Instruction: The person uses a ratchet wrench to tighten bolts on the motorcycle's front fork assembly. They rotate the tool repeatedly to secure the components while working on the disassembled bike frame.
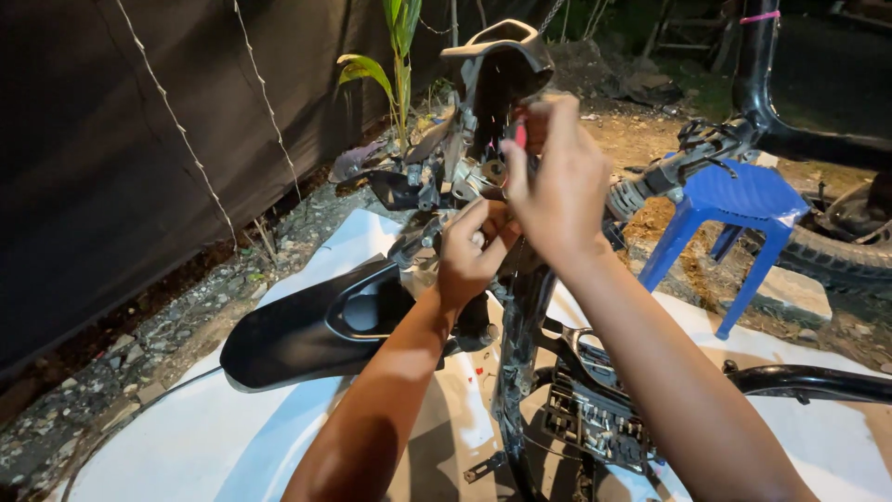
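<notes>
Both hands (520, 218) on motorcycle steering column (497, 102)

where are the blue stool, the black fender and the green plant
blue stool (743, 197), head view, on its seat top
black fender (279, 339), head view, on its broad curved shell
green plant (401, 56), head view, on its upright leaves

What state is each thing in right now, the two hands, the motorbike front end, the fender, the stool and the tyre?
Left hand: closed around a part at the steering column.
Right hand: raised, fingers pinching a small red-tipped item.
Motorbike front end: stripped, upright, wiring and brackets exposed.
Black fender: detached-looking, lying on the white sheet.
Blue plastic stool: upright on the dirt.
Tyre: lying behind the stool, partly hidden.
</notes>
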